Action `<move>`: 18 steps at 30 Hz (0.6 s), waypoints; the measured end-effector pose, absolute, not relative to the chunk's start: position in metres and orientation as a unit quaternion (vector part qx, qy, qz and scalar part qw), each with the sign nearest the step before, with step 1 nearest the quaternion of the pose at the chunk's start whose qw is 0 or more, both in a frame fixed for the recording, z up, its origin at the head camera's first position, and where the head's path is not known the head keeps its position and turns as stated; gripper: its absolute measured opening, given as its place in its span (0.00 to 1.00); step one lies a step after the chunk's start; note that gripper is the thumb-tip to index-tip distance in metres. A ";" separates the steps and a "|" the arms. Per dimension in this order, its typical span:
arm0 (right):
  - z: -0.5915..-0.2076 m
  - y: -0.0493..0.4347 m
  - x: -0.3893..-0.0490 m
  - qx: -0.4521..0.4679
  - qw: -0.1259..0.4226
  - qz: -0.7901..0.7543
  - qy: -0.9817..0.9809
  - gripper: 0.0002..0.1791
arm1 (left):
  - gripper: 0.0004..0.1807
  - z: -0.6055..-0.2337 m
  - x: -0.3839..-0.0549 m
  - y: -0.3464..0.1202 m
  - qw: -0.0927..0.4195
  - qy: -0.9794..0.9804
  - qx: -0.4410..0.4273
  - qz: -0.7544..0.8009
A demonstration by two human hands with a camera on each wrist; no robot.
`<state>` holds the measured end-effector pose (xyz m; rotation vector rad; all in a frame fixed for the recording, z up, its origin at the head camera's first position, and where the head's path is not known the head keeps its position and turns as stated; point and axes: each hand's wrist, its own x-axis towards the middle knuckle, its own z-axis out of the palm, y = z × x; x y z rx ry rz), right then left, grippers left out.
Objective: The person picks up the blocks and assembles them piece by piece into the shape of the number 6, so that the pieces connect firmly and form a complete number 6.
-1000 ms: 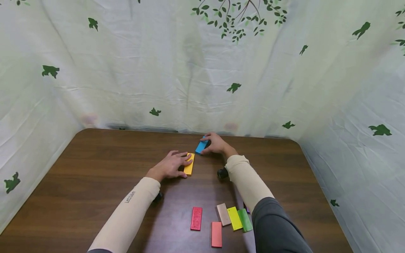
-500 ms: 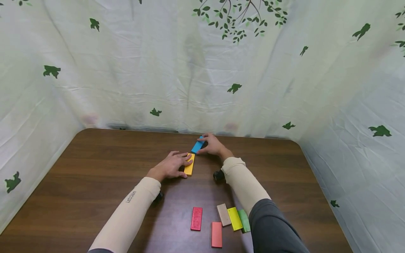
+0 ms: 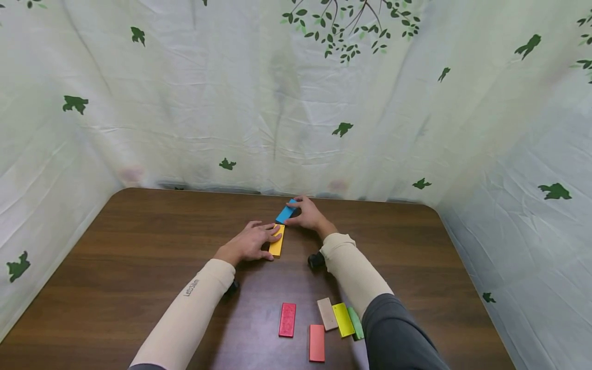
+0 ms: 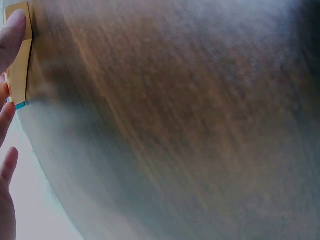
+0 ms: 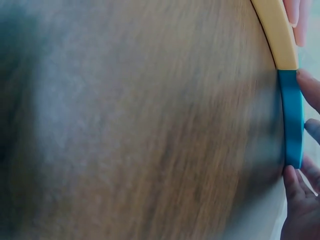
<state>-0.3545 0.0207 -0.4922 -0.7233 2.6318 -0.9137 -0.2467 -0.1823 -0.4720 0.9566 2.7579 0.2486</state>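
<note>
Near the far edge of the brown table, my left hand (image 3: 252, 242) holds an orange-yellow block (image 3: 276, 247) in place, fingers over its top and thumb by its near end. In the left wrist view the thumb overlaps one end of that block. My right hand (image 3: 307, 215) grips a blue block (image 3: 284, 211) lengthwise between thumb and fingertips. The blue block lies at an angle, one end right at the far end of the orange-yellow one. In the right wrist view the two blocks (image 5: 293, 120) meet end to end.
Nearer on the table (image 3: 162, 246) lie a red block (image 3: 287, 319), a coral block (image 3: 316, 343), a beige block (image 3: 327, 314) and a yellow block (image 3: 343, 319). A green block (image 3: 355, 322) is partly hidden by the right sleeve (image 3: 398, 329). A white curtain (image 3: 185, 103) hangs behind.
My right hand has slid the blue block leftward and slightly toward me, up to the end of the orange-yellow block. The left hand has stayed on its block.
</note>
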 end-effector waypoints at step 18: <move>-0.493 0.020 -0.349 -0.243 0.119 -0.323 0.907 0.36 | 0.36 -0.473 -0.247 -0.182 0.107 0.937 0.323 0.084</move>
